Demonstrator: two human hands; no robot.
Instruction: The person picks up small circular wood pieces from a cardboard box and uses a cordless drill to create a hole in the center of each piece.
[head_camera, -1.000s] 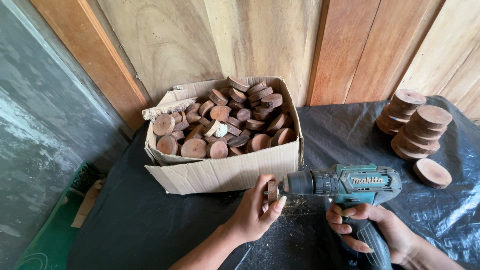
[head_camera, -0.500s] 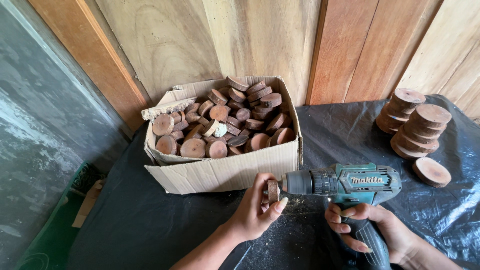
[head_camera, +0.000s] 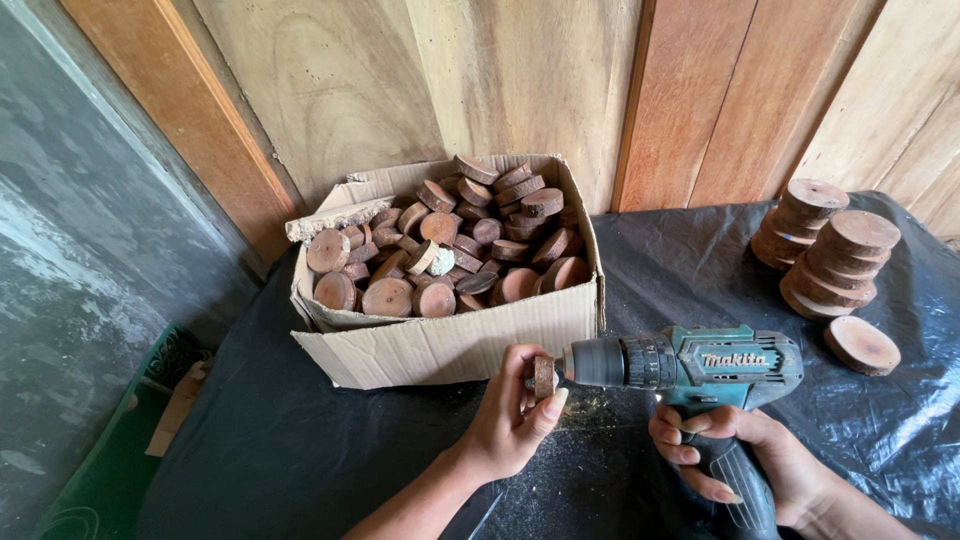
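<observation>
My left hand (head_camera: 508, 415) pinches a small round wooden slice (head_camera: 543, 377) on edge, just in front of the cardboard box (head_camera: 450, 345). My right hand (head_camera: 745, 460) grips the handle of a teal and black cordless drill (head_camera: 690, 365). The drill points left and its tip meets the flat face of the slice. Fine sawdust (head_camera: 590, 410) lies on the black sheet under the drill's nose.
The open box is heaped with several round wooden slices (head_camera: 455, 245). Two stacks of larger wooden discs (head_camera: 825, 245) and one loose disc (head_camera: 862, 344) sit at the right on the black plastic sheet (head_camera: 300, 450). A wooden plank wall stands behind; grey floor lies at left.
The drill and the slice have stayed pressed together in nearly the same spot; both hands shifted only slightly.
</observation>
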